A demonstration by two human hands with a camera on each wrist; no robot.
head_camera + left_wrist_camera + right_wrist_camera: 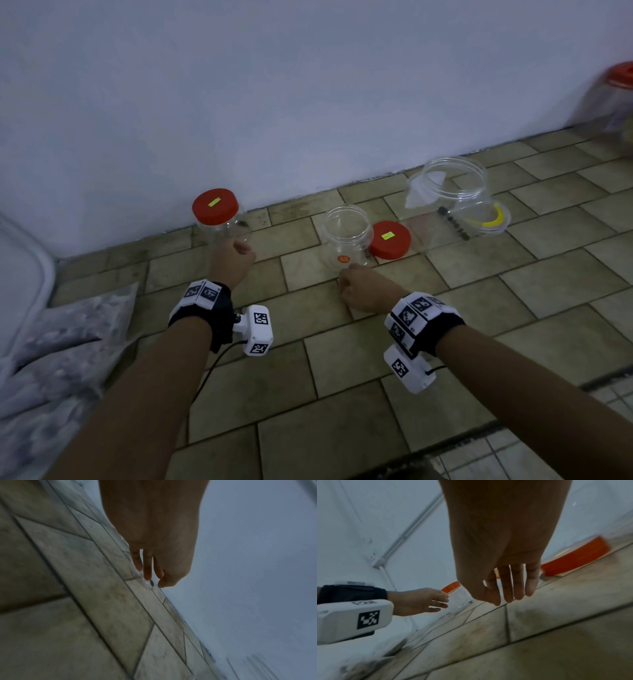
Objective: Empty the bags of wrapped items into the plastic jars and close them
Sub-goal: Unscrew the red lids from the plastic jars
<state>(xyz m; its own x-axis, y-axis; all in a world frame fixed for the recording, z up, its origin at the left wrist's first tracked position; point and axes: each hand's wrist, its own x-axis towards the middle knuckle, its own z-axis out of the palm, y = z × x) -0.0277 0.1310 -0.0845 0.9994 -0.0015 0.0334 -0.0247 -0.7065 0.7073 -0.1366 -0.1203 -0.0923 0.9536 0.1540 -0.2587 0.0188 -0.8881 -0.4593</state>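
A clear jar [222, 229] with a red lid [215, 206] screwed on stands by the wall. My left hand [239, 253] reaches to its lower side with relaxed fingers; whether they touch it is unclear. The right wrist view shows this left hand [436, 601] beside the jar [458, 597]. A small open jar [347, 236] stands in the middle, its loose red lid [390, 240] flat on the floor to its right. My right hand [352, 284] hovers just in front of it, fingers [510, 588] straight and holding nothing. A bag of wrapped items [65, 342] lies at the far left.
A large open clear jar [455, 185] stands at the back right, with a yellow-rimmed lid [486, 219] and a row of small dark pieces [455, 222] next to it. Another red-lidded jar [616, 99] is at the far right. A white wall [274, 85] bounds the tiled floor [342, 394].
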